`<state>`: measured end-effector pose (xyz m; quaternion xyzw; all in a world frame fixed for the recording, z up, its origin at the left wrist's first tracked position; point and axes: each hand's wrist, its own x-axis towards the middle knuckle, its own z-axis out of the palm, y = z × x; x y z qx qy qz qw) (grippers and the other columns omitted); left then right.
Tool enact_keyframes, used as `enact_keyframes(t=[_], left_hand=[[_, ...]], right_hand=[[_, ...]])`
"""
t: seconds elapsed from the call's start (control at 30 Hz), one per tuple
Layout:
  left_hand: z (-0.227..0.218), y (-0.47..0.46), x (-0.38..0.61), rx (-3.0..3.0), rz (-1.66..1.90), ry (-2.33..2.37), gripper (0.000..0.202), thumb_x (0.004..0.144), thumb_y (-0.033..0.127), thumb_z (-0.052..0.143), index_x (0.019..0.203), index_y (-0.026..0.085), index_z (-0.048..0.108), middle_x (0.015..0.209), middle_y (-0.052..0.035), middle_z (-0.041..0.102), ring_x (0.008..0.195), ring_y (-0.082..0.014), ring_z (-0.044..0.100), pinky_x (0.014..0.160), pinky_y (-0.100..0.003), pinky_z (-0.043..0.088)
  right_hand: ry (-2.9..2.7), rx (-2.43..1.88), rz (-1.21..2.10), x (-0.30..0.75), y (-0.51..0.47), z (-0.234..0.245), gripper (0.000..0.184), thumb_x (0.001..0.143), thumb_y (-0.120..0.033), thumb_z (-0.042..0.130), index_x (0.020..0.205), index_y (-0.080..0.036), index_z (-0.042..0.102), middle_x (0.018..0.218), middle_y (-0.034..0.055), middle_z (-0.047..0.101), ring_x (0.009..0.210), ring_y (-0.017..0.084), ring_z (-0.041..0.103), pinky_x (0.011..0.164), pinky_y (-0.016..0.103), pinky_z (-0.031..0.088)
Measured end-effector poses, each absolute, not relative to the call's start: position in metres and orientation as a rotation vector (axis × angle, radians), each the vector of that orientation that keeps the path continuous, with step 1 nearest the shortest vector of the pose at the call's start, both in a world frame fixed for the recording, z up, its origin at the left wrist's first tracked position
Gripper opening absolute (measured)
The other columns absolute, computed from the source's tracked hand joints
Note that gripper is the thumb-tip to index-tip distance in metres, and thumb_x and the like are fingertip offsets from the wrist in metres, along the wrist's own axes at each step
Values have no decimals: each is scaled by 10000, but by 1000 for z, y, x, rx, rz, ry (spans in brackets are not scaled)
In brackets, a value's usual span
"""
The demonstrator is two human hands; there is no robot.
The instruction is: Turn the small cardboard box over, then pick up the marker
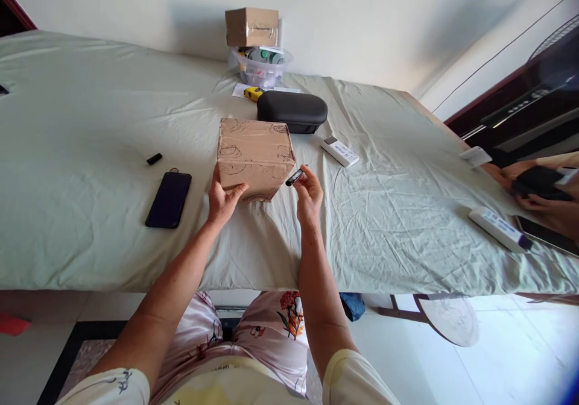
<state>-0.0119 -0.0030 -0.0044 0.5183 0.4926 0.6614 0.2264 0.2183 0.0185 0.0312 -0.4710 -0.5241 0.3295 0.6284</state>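
A brown cardboard box (256, 146) with dark scribbled loops near its corners and edges is in front of me, tilted. My left hand (221, 200) grips its lower left side, thumb lying across the near face. Just off the box's right edge, my right hand (310, 194) pinches a short black marker (295, 177) between thumb and fingers. A small black cap (154, 159) lies on the cloth to the left. Below it rests a dark smartphone (169, 200).
Behind the box are a black hard case (292, 108), a yellow tape measure (254, 93), and a plastic basket (262, 75) with another cardboard box (252, 26) on top. White cartons (340, 152) lie to the right. At far right, another person's hands (538, 182) hold something black.
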Motion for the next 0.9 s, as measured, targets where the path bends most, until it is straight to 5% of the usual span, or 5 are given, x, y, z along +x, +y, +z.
enact_keyframes(t=[0.13,0.27,0.5,0.77,0.9], left_hand=[[-3,-4,-12,1433,1817,1380,1041,766,750,819,1575,207,452,1506,-204,634,1408,-324,637,1214,-474,497],[0,-6,-12,1426,1816,1355,1038,751,691,861,1575,209,453,1503,-197,639,1406,-339,632,1208,-490,499],[3,-6,-12,1378,1771,1412,971,750,484,886,1585,225,464,1502,-163,646,1412,-335,627,1221,-503,493],[5,-8,-10,1353,1779,1381,922,760,488,867,1554,229,478,1470,-158,674,1372,-330,660,1194,-513,521],[5,-8,-11,1356,1755,1366,948,768,478,873,1578,243,440,1490,-149,657,1390,-331,648,1212,-516,509]], right_hand=[[-1225,-1062,467,208,7,39,401,896,-531,682,1213,-297,611,927,-12,527,799,142,553,787,306,526],[-1176,-1054,118,199,-13,45,273,1021,-533,534,1116,-282,581,999,24,521,879,182,580,883,394,535],[-1510,-893,-72,191,-30,39,442,1004,-675,391,1132,-319,620,992,85,628,1015,298,646,1003,580,509],[-1689,-699,-87,183,-36,57,239,1053,-445,475,1197,-318,617,947,35,724,904,229,691,873,444,523],[-1664,-853,-24,186,-35,57,283,1037,-498,443,1063,-293,636,802,19,675,807,231,675,881,471,521]])
